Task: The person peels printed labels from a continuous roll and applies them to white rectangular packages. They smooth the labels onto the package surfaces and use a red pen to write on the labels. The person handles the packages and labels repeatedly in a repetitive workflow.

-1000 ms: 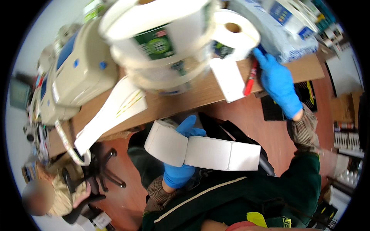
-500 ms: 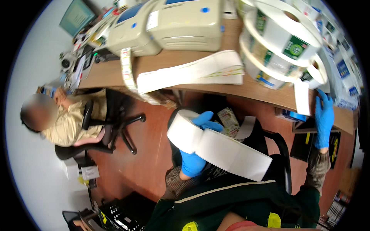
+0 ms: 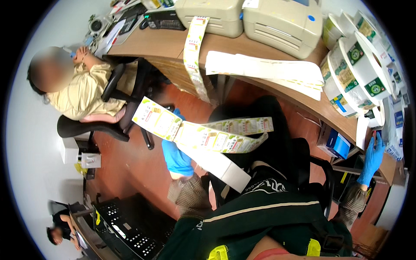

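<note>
My left hand [image 3: 177, 159], in a blue glove, is closed around a long folded strip of labels [image 3: 203, 138] held above my lap. Its printed side, white with green, yellow and red marks, faces up. A blank white length hangs below the hand, and another printed length loops off to the right. Some of the fingers are hidden behind the strip. Far to the right, my gloved right hand [image 3: 372, 161] rests by the desk's edge with fingers stretched out and apart. Beside it, a blank white tail [image 3: 362, 133] hangs from the label rolls [image 3: 353, 71].
Two beige label printers [image 3: 281, 28] stand on the wooden desk [image 3: 169, 45]; a printed strip [image 3: 196, 47] hangs from one. Folded white strips [image 3: 264, 69] lie in front. A blue box [image 3: 333, 142] sits under the desk. A seated person [image 3: 93, 93] is at the left.
My left hand has moved left with the strip, which now shows its printed side instead of its blank one. The view has swung left. My right hand stays by the desk's right edge.
</note>
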